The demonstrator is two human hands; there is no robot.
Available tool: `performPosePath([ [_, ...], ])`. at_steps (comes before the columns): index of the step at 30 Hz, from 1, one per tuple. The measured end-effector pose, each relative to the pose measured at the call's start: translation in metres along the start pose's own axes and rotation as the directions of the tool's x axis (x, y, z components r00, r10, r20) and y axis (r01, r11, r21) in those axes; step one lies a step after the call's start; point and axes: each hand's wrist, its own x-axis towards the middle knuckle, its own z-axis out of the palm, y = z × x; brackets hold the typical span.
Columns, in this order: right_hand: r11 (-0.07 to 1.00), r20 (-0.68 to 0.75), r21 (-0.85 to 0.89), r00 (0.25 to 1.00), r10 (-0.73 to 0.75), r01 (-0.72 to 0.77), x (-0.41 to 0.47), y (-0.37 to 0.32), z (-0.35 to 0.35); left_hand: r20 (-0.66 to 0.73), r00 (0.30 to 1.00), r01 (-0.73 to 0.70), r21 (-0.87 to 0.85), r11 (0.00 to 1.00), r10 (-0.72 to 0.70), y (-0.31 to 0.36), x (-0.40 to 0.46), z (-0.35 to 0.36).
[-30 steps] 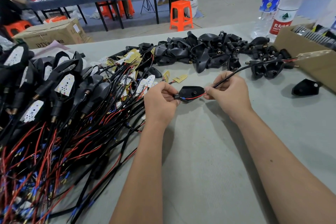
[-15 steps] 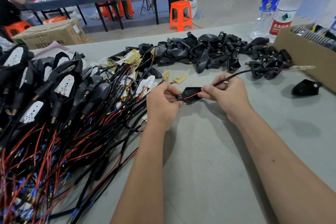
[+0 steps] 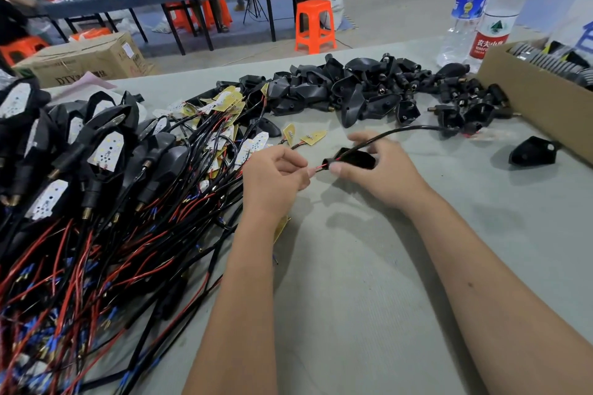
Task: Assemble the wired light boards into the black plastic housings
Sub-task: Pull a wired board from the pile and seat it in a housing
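- A black plastic housing is grasped in the grip of the right hand, just above the grey counter, with the thumb laid along its near edge.
- A black sheathed cable is seen running out of the housing's top, up and to the right toward the loose housings.
- Thin red and black wires are seen leaving the housing's left end; they are pinched in the grip of the left hand, whose fingers are curled.
- A pile of empty black housings is spread across the far part of the counter.
- Bare yellow light boards with short leads are lying just beyond the hands.
- Assembled housings with white LED boards and long red and black leads are heaped on the left.
- One single housing is lying beside a cardboard box at the right edge.
- Two water bottles are standing behind the box.
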Motion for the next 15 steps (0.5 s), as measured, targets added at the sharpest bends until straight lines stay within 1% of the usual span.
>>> performPosePath([
  [1, 1.000, 0.058, 0.018, 0.998, -0.012, 0.011, -0.001, 0.000, -0.001, 0.009, 1.000, 0.010, -0.016, 1.000, -0.010, 0.000, 0.000, 0.000],
  [2, 0.999, 0.074, 0.033, 0.997, -0.035, 0.033, -0.001, 0.000, -0.001, 0.014, 1.000, 0.021, -0.030, 0.999, -0.020, 0.001, 0.000, 0.001],
  [4, 0.997, 0.008, 0.055, 0.998, -0.054, 0.054, 0.000, 0.002, -0.002, -0.002, 0.999, 0.043, -0.070, 0.997, -0.044, 0.000, 0.001, -0.003],
  [6, 0.987, -0.089, 0.157, 0.996, 0.028, -0.013, 0.003, 0.004, -0.002, -0.028, 0.997, 0.067, -0.124, 0.990, -0.071, -0.001, 0.004, -0.012],
  [7, 0.964, -0.134, 0.260, 0.987, 0.089, -0.052, 0.004, 0.005, -0.001, -0.033, 0.995, 0.084, -0.143, 0.986, -0.089, -0.002, 0.005, -0.017],
  [8, 0.916, -0.157, 0.395, 0.977, 0.146, -0.074, 0.005, 0.006, -0.001, -0.034, 0.993, 0.103, -0.158, 0.982, -0.110, -0.002, 0.006, -0.023],
  [9, 0.842, -0.154, 0.532, 0.969, 0.195, -0.085, 0.006, 0.006, -0.001, -0.032, 0.991, 0.123, -0.174, 0.977, -0.131, -0.002, 0.007, -0.027],
  [11, 0.652, -0.082, 0.750, 0.962, 0.260, -0.112, 0.007, 0.004, -0.002, -0.005, 0.986, 0.160, -0.181, 0.970, -0.164, -0.002, 0.006, -0.031],
  [12, 0.576, -0.048, 0.809, 0.962, 0.269, -0.121, 0.007, 0.004, -0.003, 0.029, 0.984, 0.178, -0.167, 0.970, -0.175, -0.001, 0.005, -0.031],
  [13, 0.532, -0.024, 0.837, 0.963, 0.268, -0.127, 0.008, 0.004, -0.004, 0.072, 0.980, 0.196, -0.148, 0.969, -0.187, 0.000, 0.003, -0.031],
  [14, 0.518, -0.005, 0.845, 0.966, 0.260, -0.135, 0.007, 0.004, -0.005, 0.114, 0.974, 0.211, -0.127, 0.969, -0.197, 0.000, 0.002, -0.030],
  [15, 0.527, 0.007, 0.838, 0.969, 0.248, -0.140, 0.007, 0.002, -0.005, 0.145, 0.969, 0.216, -0.108, 0.970, -0.199, 0.001, 0.001, -0.028],
])
